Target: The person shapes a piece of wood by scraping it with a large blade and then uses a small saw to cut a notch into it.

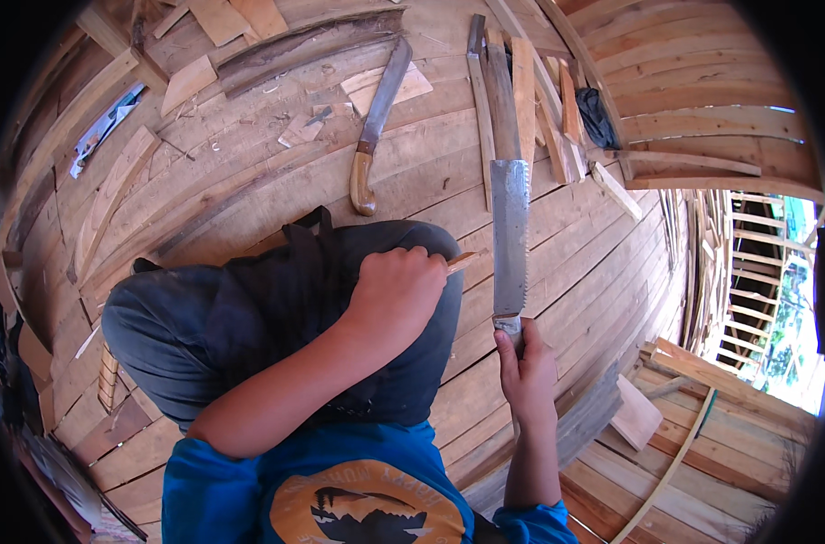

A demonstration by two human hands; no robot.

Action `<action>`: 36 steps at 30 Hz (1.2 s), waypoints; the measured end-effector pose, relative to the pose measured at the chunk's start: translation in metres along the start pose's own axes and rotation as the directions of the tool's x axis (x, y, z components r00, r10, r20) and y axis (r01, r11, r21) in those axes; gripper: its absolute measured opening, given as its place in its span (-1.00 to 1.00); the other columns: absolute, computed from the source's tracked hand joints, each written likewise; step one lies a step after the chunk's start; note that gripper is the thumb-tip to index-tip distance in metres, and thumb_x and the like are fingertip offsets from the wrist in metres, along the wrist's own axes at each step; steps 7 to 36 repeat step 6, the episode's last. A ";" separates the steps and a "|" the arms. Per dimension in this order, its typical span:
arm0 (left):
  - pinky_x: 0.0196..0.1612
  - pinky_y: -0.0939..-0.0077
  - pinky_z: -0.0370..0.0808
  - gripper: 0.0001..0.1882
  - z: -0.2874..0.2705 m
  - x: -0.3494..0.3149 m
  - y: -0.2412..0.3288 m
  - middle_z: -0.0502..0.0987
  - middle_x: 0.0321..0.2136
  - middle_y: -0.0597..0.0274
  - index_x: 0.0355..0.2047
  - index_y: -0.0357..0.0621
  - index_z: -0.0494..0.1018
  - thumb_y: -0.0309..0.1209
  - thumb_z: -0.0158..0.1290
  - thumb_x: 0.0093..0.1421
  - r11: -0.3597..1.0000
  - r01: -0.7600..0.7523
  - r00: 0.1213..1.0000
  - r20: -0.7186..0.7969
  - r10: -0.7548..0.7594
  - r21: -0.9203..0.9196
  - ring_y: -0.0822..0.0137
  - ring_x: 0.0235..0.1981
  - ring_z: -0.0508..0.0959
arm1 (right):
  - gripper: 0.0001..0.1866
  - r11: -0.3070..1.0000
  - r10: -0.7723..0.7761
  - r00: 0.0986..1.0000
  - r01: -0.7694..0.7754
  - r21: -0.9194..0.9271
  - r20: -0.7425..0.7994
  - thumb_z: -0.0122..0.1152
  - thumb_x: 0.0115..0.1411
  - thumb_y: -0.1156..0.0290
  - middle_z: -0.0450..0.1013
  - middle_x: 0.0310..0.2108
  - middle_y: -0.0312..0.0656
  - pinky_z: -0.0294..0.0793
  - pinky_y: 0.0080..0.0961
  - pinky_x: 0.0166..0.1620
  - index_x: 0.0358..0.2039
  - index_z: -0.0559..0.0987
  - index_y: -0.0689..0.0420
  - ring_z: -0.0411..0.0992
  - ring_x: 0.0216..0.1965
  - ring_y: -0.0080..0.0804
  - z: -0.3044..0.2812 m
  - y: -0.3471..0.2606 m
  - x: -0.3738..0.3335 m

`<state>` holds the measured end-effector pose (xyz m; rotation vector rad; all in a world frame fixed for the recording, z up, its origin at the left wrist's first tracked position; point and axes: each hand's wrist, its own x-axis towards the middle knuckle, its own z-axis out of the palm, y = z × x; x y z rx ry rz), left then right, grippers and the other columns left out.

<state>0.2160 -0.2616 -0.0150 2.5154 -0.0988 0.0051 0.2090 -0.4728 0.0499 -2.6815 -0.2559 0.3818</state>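
Here the right hand (pixel 527 367) is wrapped tight around the handle of a hand saw (pixel 510 238), its grip fully closed, with the long grey blade pointing away across the plank floor (pixel 276 163). The toothed edge faces right and the blade's far end lies over a bundle of wooden strips (pixel 521 91). The left hand (pixel 396 292) makes a closed fist over a thin wooden stick (pixel 461 262), pressing it down against the knee in dark trousers (pixel 249 317); only the pale tip of the stick shows, just left of the blade.

The main risk, as I judge it, is closeness: the stick's tip and the knuckles holding it sit near the saw, so a slip or a jerk sideways could bring the teeth onto fingers or the leg. The stick is slender and braced on cloth and flesh, not on anything firm, so it could roll or snap under force.

The blade looks dull, worn steel, flat and straight, its teeth fine and even. A machete (pixel 376 127) with a curved wooden handle lies well apart up the floor. The planks are rough, reddish, scuffed and littered with offcuts and chips, and they curve upward like the inside of a hull.
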 end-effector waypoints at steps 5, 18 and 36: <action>-0.44 0.27 0.50 -0.81 -0.003 0.001 0.002 0.56 -0.53 0.19 -0.48 -0.14 0.50 -0.28 0.16 0.14 0.998 0.032 0.996 0.083 -0.027 -0.049 0.13 -0.46 0.61 | -0.77 0.995 0.052 0.997 -0.048 0.083 -0.052 0.17 0.29 0.34 0.49 -0.56 0.06 0.42 -0.17 -0.49 -0.13 0.45 0.19 0.50 -0.53 0.06 0.012 0.007 -0.004; -0.44 0.27 0.50 -0.81 -0.004 0.001 0.002 0.57 -0.53 0.19 -0.48 -0.14 0.50 -0.28 0.16 0.13 0.999 0.032 0.996 0.089 -0.028 -0.044 0.14 -0.46 0.61 | -0.77 0.995 0.052 0.997 -0.048 0.082 -0.052 0.17 0.29 0.34 0.49 -0.56 0.06 0.42 -0.17 -0.49 -0.13 0.45 0.19 0.50 -0.53 0.06 0.012 0.007 -0.004; -0.44 0.27 0.50 -0.81 -0.004 0.001 0.002 0.57 -0.53 0.19 -0.48 -0.14 0.50 -0.28 0.16 0.13 0.999 0.032 0.996 0.089 -0.028 -0.044 0.14 -0.46 0.61 | -0.77 0.995 0.052 0.997 -0.048 0.082 -0.052 0.17 0.29 0.34 0.49 -0.56 0.06 0.42 -0.17 -0.49 -0.13 0.45 0.19 0.50 -0.53 0.06 0.012 0.007 -0.004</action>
